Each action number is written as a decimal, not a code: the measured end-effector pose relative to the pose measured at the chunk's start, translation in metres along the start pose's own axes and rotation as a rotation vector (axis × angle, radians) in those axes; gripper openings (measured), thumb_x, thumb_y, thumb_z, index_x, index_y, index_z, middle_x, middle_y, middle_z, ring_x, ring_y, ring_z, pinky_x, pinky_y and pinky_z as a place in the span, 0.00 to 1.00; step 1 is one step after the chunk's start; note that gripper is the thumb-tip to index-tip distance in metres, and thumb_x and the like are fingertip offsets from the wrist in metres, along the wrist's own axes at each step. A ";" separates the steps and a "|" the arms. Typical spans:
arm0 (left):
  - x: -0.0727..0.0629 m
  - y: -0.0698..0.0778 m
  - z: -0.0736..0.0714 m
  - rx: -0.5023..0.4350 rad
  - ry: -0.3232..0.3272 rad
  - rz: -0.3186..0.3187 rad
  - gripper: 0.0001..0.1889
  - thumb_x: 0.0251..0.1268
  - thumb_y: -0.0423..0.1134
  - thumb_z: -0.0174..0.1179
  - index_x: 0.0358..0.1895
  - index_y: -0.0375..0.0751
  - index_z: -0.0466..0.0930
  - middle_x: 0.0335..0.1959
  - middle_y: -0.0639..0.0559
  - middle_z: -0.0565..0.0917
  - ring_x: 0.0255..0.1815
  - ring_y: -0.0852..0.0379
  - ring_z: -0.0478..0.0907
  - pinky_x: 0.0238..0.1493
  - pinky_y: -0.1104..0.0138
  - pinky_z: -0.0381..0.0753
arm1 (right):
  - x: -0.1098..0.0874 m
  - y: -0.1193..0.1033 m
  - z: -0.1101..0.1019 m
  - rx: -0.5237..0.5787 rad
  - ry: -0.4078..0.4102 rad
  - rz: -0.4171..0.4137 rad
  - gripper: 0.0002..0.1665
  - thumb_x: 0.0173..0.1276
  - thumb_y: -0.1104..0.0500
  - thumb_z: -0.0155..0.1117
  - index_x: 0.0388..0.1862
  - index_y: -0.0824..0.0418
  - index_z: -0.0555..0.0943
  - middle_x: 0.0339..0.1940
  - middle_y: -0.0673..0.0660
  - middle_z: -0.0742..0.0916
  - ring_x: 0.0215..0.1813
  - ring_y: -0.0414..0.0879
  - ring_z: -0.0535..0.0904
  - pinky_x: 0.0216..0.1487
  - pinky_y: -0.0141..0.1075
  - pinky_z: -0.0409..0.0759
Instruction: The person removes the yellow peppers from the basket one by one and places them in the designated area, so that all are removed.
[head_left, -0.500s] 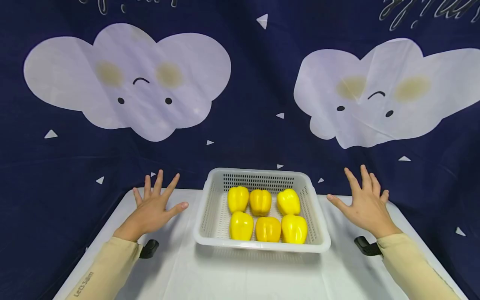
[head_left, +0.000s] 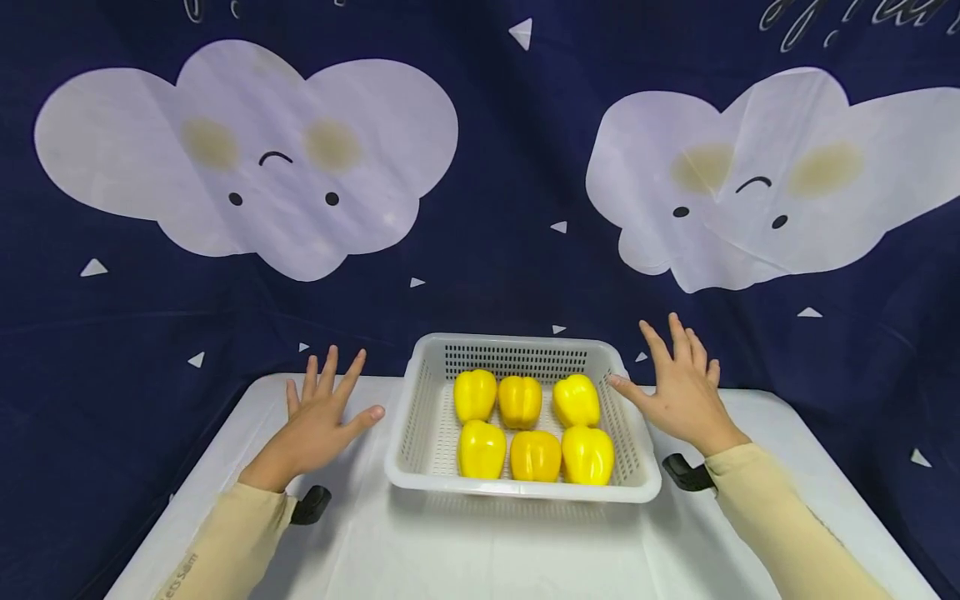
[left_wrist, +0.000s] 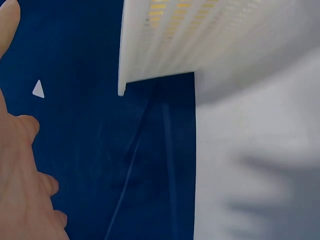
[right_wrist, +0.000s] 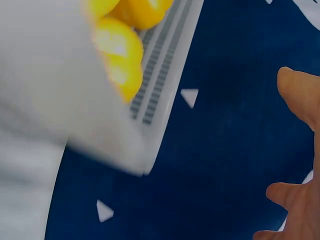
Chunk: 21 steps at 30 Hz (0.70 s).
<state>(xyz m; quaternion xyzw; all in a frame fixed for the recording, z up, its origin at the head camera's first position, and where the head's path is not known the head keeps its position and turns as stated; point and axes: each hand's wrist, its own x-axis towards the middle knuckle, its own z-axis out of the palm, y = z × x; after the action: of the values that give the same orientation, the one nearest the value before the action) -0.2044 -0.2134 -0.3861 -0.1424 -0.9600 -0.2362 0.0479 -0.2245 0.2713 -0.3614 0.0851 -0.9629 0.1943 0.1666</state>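
Observation:
A white perforated plastic basket [head_left: 525,490] sits on the table, with several yellow bell peppers [head_left: 536,457] lying in it in two rows. To its left my left hand [head_left: 318,425] hovers, fingers spread, apart from the basket. My right hand [head_left: 684,396] is held by the basket's right rim, its fingers spread and its thumb tip close to the far right corner; nothing is in it. In the left wrist view the basket's side wall [left_wrist: 160,45] shows beyond the hand [left_wrist: 22,185]. The right wrist view catches some bell peppers [right_wrist: 120,55] over the rim.
A white cloth-covered table [head_left: 480,550] carries the basket. Behind it hangs a dark blue curtain [head_left: 510,267] printed with white clouds [head_left: 285,225] and small triangles. A black wrist strap [head_left: 311,505] is on the left wrist, another [head_left: 686,472] on the right.
My right hand has moved left and slightly away from me, toward the basket. The left hand has shifted a little to the right. Basket and peppers stay in place.

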 end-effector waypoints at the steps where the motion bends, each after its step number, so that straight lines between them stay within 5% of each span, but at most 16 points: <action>1: 0.000 0.001 0.002 -0.010 0.003 0.005 0.46 0.73 0.65 0.50 0.83 0.52 0.37 0.81 0.35 0.28 0.78 0.32 0.18 0.67 0.31 0.17 | 0.001 -0.004 0.002 0.010 -0.006 -0.003 0.58 0.65 0.33 0.65 0.83 0.58 0.51 0.82 0.71 0.43 0.77 0.77 0.39 0.61 0.83 0.37; 21: -0.004 0.019 0.040 -0.262 0.038 0.058 0.42 0.77 0.55 0.50 0.83 0.45 0.39 0.81 0.34 0.34 0.80 0.31 0.29 0.72 0.33 0.29 | 0.028 -0.061 0.047 0.215 -0.148 -0.019 0.55 0.69 0.34 0.61 0.83 0.58 0.51 0.82 0.68 0.48 0.79 0.71 0.44 0.67 0.75 0.53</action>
<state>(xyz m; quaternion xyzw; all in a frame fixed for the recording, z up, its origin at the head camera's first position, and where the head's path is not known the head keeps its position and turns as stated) -0.1964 -0.1794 -0.4141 -0.1705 -0.9154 -0.3606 0.0541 -0.2499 0.1946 -0.3714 0.1255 -0.9454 0.2880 0.0870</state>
